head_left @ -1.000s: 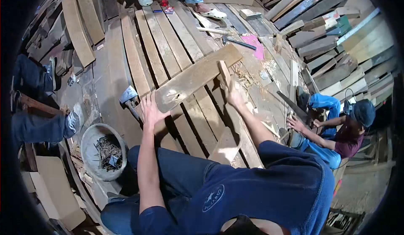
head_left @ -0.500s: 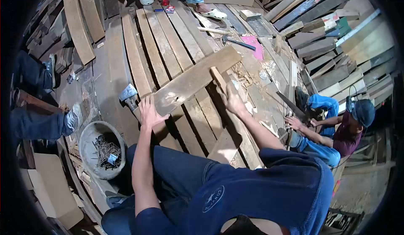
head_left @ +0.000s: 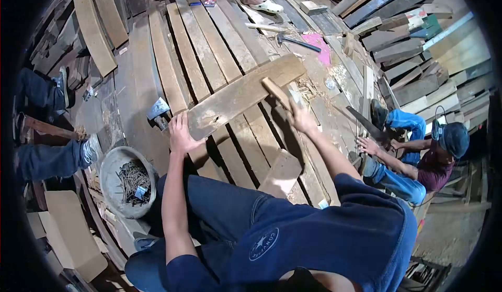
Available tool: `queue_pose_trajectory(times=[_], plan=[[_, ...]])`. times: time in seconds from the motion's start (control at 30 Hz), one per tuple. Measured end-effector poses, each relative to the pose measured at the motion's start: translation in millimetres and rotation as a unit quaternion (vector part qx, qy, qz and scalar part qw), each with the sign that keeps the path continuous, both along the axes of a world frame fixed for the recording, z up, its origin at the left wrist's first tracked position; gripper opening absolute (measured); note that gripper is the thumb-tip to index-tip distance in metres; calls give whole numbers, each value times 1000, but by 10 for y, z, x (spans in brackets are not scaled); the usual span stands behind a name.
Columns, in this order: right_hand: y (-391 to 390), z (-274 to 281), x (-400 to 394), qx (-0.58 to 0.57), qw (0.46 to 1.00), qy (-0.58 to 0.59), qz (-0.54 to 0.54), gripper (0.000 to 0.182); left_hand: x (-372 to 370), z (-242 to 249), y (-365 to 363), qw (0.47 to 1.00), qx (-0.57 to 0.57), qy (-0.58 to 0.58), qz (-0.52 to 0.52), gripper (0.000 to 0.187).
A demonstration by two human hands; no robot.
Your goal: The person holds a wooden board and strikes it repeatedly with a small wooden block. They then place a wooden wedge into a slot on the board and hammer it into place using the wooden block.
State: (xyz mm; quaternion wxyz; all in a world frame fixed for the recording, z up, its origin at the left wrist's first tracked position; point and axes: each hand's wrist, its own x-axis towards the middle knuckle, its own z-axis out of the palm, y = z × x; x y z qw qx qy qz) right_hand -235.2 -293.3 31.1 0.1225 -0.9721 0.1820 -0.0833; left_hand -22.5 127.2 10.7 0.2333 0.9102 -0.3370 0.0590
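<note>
A wooden board with a dark knot hole lies slanted across the slatted planks in front of me. My left hand grips its near left end, fingers over the edge and thumb spread along the side. My right hand is closed around a short, pale wooden stick, whose rounded end overlaps the board's lower right edge. Just beyond my left hand lies a tool with a broad metal head, its handle partly hidden.
On my left stands a bucket of nails. A hammer lies near a pink sheet and wood shavings. To the right, a seated person holds a saw. Other people's legs show at left and top.
My right hand has shifted slightly to the right and up with the stick. The seated person's hand beside the saw has moved a little, and the whole view has tilted slightly.
</note>
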Motion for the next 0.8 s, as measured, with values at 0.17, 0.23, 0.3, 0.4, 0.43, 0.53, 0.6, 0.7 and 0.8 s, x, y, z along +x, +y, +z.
queue_pose_trajectory(times=[0.17,0.23,0.3,0.4,0.43,0.53,0.6,0.7,0.8], plan=[[-257,-111,225,115,981,-57,-143,59,-25,2,-3,1000,-7,-22,-2,120],[-77,-293,58,-53,992,-113,25,64,-26,53,-8,1000,-6,-14,3,119],[66,-151,-33,-27,997,-53,52,63,-27,35,-2,1000,4,-16,6,118],[-283,-221,157,59,994,-70,-53,60,-17,-8,6,999,-28,-26,-16,119],[-254,24,234,122,985,-8,-122,55,-5,-38,8,999,-18,-34,-14,120],[-123,-147,311,81,989,-97,-75,57,-55,1,8,1000,5,-23,3,120],[110,-50,78,13,996,-71,51,62,-16,2,13,1000,0,-25,13,122],[-193,77,88,72,997,-17,-13,61,-17,-87,20,1000,-21,-21,-3,121],[-517,-41,285,77,987,-15,-144,57,-41,-43,10,1000,18,-13,14,120]])
